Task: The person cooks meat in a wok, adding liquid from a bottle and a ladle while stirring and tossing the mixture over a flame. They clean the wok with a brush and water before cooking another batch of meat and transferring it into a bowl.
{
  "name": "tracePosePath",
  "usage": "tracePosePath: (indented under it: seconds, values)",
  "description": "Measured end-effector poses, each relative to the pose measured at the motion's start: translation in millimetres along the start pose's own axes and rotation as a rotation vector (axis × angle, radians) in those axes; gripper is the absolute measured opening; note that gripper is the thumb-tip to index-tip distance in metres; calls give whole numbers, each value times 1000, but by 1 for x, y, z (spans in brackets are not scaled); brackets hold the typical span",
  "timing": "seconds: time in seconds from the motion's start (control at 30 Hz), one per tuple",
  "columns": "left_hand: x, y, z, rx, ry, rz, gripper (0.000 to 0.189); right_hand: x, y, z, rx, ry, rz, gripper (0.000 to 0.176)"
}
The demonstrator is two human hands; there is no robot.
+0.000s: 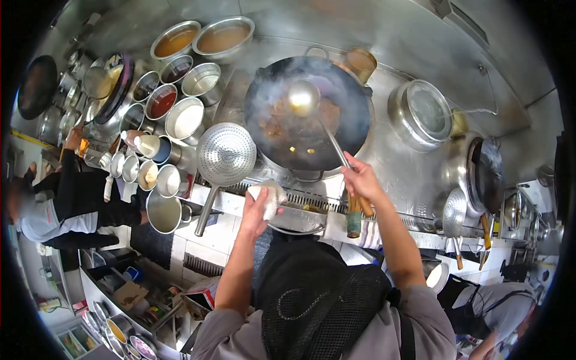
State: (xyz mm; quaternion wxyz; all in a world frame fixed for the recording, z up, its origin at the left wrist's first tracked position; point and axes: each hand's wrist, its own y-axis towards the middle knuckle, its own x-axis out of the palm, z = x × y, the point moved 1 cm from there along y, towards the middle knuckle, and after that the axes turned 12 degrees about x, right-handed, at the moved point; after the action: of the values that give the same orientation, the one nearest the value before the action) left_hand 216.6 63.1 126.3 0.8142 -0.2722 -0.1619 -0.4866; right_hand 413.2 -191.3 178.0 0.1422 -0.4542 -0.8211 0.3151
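My right hand [359, 177] is closed round the handle of a long metal ladle [304, 99]. The ladle's bowl hangs over a large dark wok [282, 161], where steam partly hides brownish food [329, 114]. Two small yellowish pieces [310, 151] lie on the near side of the wok. In front of the wok, my left hand [257, 210] grips a folded white cloth [273, 195]. A perforated metal strainer [226, 154] rests just left of the wok, its handle pointing toward me.
Several containers of sauces and seasonings, including a red sauce pot [162, 102], stand at left. Two wide basins [224, 37] sit at the back. A metal pot of water [427, 111] is at right. Co-workers are at the far left [66, 204] and lower right [498, 306].
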Motion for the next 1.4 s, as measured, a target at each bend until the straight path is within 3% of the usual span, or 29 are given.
tracePosePath:
  seconds: [0.03,0.07,0.13,0.27,0.33,0.37,0.4,0.47,0.6,0.73,0.9,0.93,1.03,1.07,1.13,1.2,1.27,1.4]
  values:
    - [3,3,-3,-52,-66,71,42,7,-4,11,-38,-274,197,61]
    - [6,6,-6,-101,-132,142,43,10,-9,30,-38,-278,200,61]
    - [13,11,-8,-137,-156,130,52,14,-20,65,-558,-970,675,63]
    - [45,22,-2,-267,-318,86,58,42,-63,48,-548,-720,524,57]
    - [59,37,-15,-294,-239,44,56,45,-67,17,-6,-346,260,52]
    - [67,45,-25,-259,-195,68,44,48,-65,17,-20,-359,291,51]
    - [70,55,-37,-259,-198,67,44,48,-61,18,-20,-362,292,51]
    - [66,74,-61,-162,-95,21,29,47,-57,17,-476,-516,536,51]
    - [65,86,-68,-177,-33,80,27,25,-35,-18,-363,-774,705,51]
    - [60,90,-64,-232,22,74,29,10,7,-31,-447,-649,699,49]
    - [58,90,-63,-224,24,64,30,32,0,-57,-17,-500,353,56]
    - [56,91,-65,-224,-1,47,30,33,-2,-53,-17,-502,352,56]
    - [56,91,-62,-247,20,44,30,19,-12,-24,-520,-741,248,58]
    - [57,90,-60,-251,20,42,30,10,-21,-20,-516,-742,251,58]
    - [60,86,-54,-212,-27,48,29,-5,-39,-14,-590,-1133,319,62]
    - [60,86,-51,-248,-71,71,29,-29,-57,-9,-551,-1222,346,62]
    - [61,88,-52,-289,-112,92,29,-47,-83,-15,-375,-1465,455,60]
    - [55,104,-71,-276,-62,11,27,-68,-107,19,-346,-1378,587,59]
